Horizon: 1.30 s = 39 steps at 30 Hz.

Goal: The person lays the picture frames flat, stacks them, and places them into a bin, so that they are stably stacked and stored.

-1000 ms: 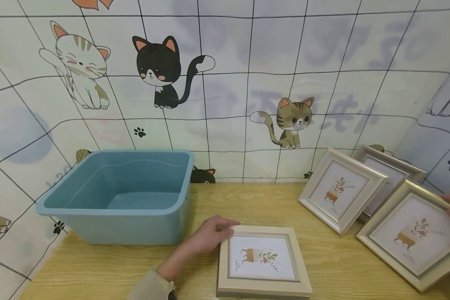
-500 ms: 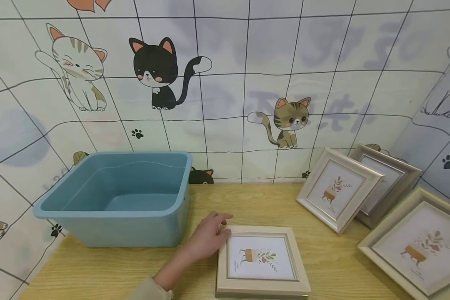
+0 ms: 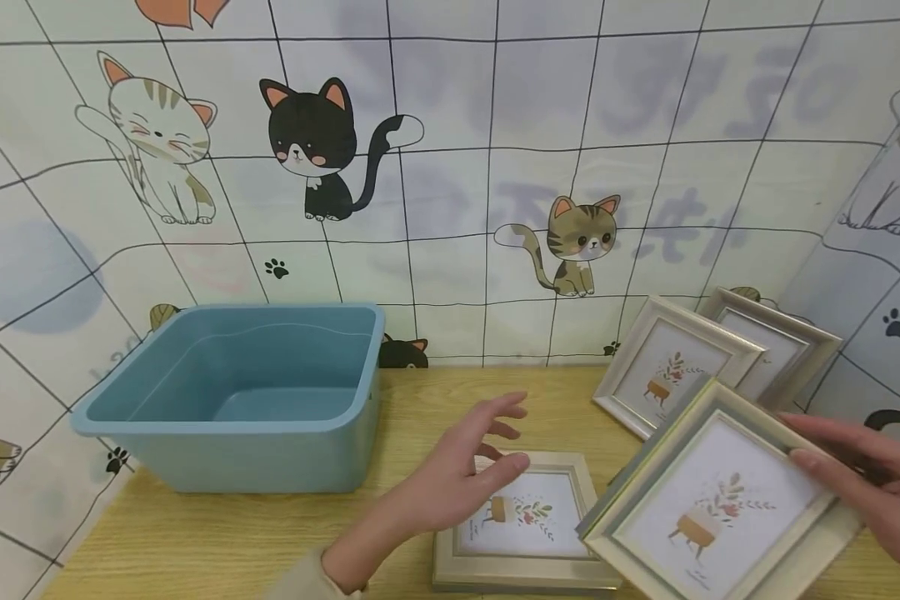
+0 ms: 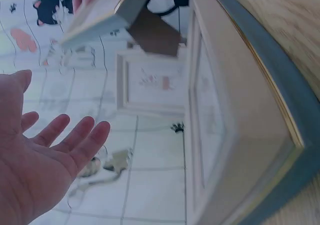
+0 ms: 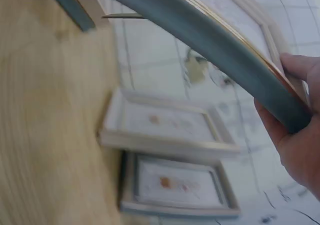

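The right grip is clamped on the upper right edge of a cream picture frame, thumb on the front and fingers behind. This held frame slants down to the left from the grip, its print of a plant in an orange-brown legged pot facing the camera and its grey-blue side showing.

The left grip holds nothing, its fingers apart and slightly bent, and hovers over the left part of a second cream frame, the flat frame, which lies face up on the wood-grain desk. The held frame's lower left corner overlaps it in the head view; whether they touch I cannot tell.

Beyond the right grip, to its left, a silvery-cream frame leans back, with a darker champagne frame behind it. Left of the left grip sits a blue plastic basin. Cat-print wall covering rises behind everything.
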{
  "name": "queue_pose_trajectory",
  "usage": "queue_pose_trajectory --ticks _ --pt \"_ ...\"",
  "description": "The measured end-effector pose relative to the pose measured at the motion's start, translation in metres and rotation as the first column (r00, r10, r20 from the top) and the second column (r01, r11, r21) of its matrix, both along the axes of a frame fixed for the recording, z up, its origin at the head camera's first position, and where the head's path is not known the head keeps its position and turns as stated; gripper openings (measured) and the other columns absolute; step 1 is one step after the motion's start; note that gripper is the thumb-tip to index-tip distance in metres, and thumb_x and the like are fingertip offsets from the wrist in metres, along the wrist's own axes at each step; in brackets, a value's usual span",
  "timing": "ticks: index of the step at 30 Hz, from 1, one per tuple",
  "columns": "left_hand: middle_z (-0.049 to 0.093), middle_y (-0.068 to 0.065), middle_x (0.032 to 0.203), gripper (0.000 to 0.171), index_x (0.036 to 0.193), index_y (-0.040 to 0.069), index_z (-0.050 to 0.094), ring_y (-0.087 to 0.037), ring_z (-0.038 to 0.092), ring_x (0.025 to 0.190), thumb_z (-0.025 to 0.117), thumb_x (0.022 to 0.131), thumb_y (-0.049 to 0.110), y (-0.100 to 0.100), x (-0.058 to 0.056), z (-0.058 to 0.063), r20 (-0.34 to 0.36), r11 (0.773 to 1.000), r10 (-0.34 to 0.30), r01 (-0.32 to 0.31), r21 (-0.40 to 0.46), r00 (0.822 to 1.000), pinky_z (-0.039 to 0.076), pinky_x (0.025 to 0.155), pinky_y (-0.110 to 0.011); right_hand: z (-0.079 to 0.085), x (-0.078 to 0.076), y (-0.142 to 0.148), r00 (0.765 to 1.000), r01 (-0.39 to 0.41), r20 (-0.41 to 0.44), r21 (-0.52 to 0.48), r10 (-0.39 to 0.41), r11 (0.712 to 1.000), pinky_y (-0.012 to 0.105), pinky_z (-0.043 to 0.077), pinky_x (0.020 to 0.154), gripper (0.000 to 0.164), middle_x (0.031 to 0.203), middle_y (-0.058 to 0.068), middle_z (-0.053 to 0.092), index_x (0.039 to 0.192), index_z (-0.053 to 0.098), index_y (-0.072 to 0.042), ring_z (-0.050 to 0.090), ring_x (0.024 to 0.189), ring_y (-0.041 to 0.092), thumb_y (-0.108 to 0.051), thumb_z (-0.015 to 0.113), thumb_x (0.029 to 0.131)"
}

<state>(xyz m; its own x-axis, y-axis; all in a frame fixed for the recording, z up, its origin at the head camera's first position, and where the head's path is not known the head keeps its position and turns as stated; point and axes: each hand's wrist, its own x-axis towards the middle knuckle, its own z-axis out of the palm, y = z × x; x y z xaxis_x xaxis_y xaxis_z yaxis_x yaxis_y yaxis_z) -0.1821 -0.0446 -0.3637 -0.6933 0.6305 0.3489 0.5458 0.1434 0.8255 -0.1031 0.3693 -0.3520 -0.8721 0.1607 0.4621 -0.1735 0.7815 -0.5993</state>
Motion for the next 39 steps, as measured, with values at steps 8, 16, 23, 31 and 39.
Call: queue_pose_trajectory --ticks 8,16,23,31,39 --pt "0.038 -0.002 0.159 0.063 0.161 0.018 0.027 -0.016 0.048 0.137 0.058 0.106 0.016 0.016 0.017 0.012 -0.078 0.989 -0.146 0.148 0.024 0.986 0.046 0.104 -0.032 -0.01 -0.008 -0.063 0.981 -0.186 0.022 -0.15 0.191 0.971 0.018 0.049 0.064 0.039 0.109 -0.023 0.066 0.132 0.068 -0.009 0.062 0.08 0.006 0.003 0.07 0.095" --pt "0.037 0.002 0.158 0.069 0.164 0.033 0.019 -0.011 0.045 0.133 0.056 0.107 0.018 0.018 0.023 0.015 0.048 0.986 -0.166 0.166 0.016 0.985 0.042 0.108 -0.032 -0.018 -0.015 -0.106 0.938 -0.341 -0.057 -0.317 0.341 0.885 0.025 0.054 0.061 0.043 0.111 -0.01 0.071 0.13 0.068 -0.006 0.064 0.08 0.011 0.014 0.065 0.093" --pt "0.037 0.003 0.159 0.072 0.165 0.031 0.018 -0.008 0.046 0.13 0.051 0.106 0.005 0.015 0.022 0.011 0.009 0.988 -0.152 0.152 -0.02 0.988 0.036 0.113 -0.033 -0.022 -0.018 -0.119 0.908 -0.416 -0.107 -0.355 0.406 0.837 0.024 0.055 0.064 0.043 0.115 -0.008 0.072 0.13 0.068 -0.003 0.066 0.084 0.009 0.017 0.062 0.092" --pt "0.034 0.004 0.162 0.076 0.165 0.035 0.016 -0.008 0.044 0.136 0.055 0.105 0.008 0.012 0.018 0.011 0.048 0.983 -0.179 0.181 -0.033 0.983 0.032 0.115 -0.034 -0.027 -0.017 -0.122 0.916 -0.394 -0.104 -0.409 0.387 0.823 0.022 0.054 0.068 0.042 0.117 -0.008 0.072 0.129 0.068 -0.002 0.067 0.088 0.008 0.017 0.063 0.092" --pt "0.029 0.006 0.165 0.076 0.166 0.034 0.013 -0.008 0.039 0.14 0.053 0.106 0.009 0.008 0.016 0.011 0.037 0.977 -0.196 0.198 -0.083 0.98 0.033 0.115 -0.034 -0.028 -0.015 -0.123 0.939 -0.336 -0.06 -0.375 0.339 0.864 0.023 0.054 0.067 0.042 0.117 -0.011 0.071 0.131 0.067 -0.004 0.066 0.087 0.008 0.014 0.064 0.094"
